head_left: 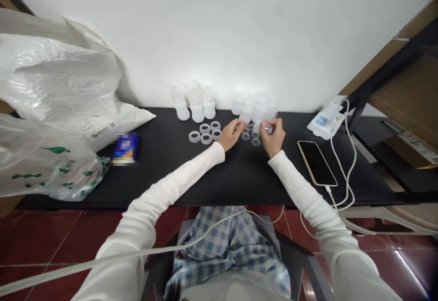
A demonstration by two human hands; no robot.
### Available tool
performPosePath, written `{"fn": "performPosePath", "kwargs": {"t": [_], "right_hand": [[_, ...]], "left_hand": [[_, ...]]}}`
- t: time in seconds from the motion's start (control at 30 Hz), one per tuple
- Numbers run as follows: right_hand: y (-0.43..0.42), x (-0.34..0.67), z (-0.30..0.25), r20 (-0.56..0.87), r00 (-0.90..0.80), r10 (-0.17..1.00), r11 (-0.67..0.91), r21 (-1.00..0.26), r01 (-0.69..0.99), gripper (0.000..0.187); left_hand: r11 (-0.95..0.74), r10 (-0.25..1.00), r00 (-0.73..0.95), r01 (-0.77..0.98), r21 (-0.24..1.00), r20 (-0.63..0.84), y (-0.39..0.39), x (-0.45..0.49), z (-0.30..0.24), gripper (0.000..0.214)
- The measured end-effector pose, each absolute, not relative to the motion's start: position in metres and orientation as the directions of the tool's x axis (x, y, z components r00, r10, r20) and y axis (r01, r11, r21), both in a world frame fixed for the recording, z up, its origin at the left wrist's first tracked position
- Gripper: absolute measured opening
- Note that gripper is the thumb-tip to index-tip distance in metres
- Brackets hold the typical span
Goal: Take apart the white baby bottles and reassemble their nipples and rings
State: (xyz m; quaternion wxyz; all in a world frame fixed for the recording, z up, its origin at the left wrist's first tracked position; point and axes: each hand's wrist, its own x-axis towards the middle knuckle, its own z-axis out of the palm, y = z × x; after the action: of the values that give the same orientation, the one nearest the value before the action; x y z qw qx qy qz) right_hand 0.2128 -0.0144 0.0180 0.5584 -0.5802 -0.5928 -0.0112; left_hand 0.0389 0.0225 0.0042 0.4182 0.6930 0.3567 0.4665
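Note:
My right hand [273, 137] is closed around a small translucent baby bottle part [259, 126], tilted on its side with its whitish end toward my left hand. My left hand [232, 135] has its fingers curled together close to it; whether anything is pinched in them I cannot make out. Below and between the hands lie several small clear round bottle teats or discs [255, 141]. Behind them stand several white bottle bodies [247, 108]. Several translucent collar rings [205, 138] lie left of my left hand.
Three baby bottles with clear domed tops [196, 104] stand by the wall. A blue packet [126, 148] and large plastic bags [54, 81] sit at left. To the right are a phone [317, 163] on a white cable [349, 168] and a clear-and-blue plastic case [325, 120].

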Motion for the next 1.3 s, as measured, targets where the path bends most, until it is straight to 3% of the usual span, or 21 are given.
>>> {"fn": "performPosePath", "kwargs": {"t": [0.07,0.17,0.33,0.4,0.5,0.57,0.63,0.77,0.9,1.0,1.3], "right_hand": [[-0.02,0.194,0.018,0.603,0.304,0.738,0.34,-0.721,0.604,0.038],[-0.025,0.169,0.015,0.503,0.308,0.807,0.325,-0.815,0.48,0.04],[-0.024,0.155,0.008,0.485,0.281,0.828,0.315,-0.817,0.482,0.04],[-0.021,0.158,0.006,0.54,0.164,0.825,0.364,-0.732,0.575,0.041],[-0.017,0.169,0.008,0.575,-0.191,0.795,0.513,-0.472,0.717,0.042],[-0.015,0.177,0.013,0.534,-0.426,0.73,0.636,-0.305,0.709,0.037],[-0.016,0.188,0.019,0.51,-0.531,0.677,0.701,-0.224,0.677,0.026],[-0.02,0.22,0.03,0.6,-0.378,0.706,0.578,-0.178,0.797,0.023],[-0.015,0.264,0.034,0.676,-0.029,0.737,0.211,-0.188,0.959,0.048],[-0.006,0.288,0.029,0.652,0.117,0.749,0.058,-0.241,0.969,0.057],[0.003,0.304,0.021,0.648,0.11,0.753,0.033,-0.204,0.979,0.038]], "left_hand": [[-0.487,0.828,0.365,0.089,0.869,0.427,-0.001,0.031,0.002,0.033],[-0.565,0.8,0.32,0.12,0.816,0.507,-0.017,0.021,0.003,0.048],[-0.403,0.898,0.19,-0.004,0.915,0.396,-0.017,0.019,0.005,0.055],[-0.304,0.938,0.139,-0.106,0.947,0.317,-0.014,0.021,0.004,0.055],[-0.156,0.98,0.094,-0.189,0.969,0.176,-0.005,0.018,0.001,0.055],[-0.098,0.989,0.09,-0.181,0.979,0.115,0.004,0.009,-0.001,0.054],[-0.07,0.996,0.041,-0.169,0.983,0.078,0.013,-0.004,-0.002,0.052],[-0.084,0.994,-0.078,-0.188,0.978,0.071,0.024,-0.027,-0.001,0.05],[-0.145,0.989,-0.063,-0.23,0.962,0.134,0.022,-0.032,0.001,0.049],[-0.184,0.983,-0.052,-0.232,0.955,0.177,0.02,-0.029,0.002,0.048],[-0.192,0.981,-0.015,-0.246,0.95,0.195,0.018,-0.029,0.0,0.032]]}}
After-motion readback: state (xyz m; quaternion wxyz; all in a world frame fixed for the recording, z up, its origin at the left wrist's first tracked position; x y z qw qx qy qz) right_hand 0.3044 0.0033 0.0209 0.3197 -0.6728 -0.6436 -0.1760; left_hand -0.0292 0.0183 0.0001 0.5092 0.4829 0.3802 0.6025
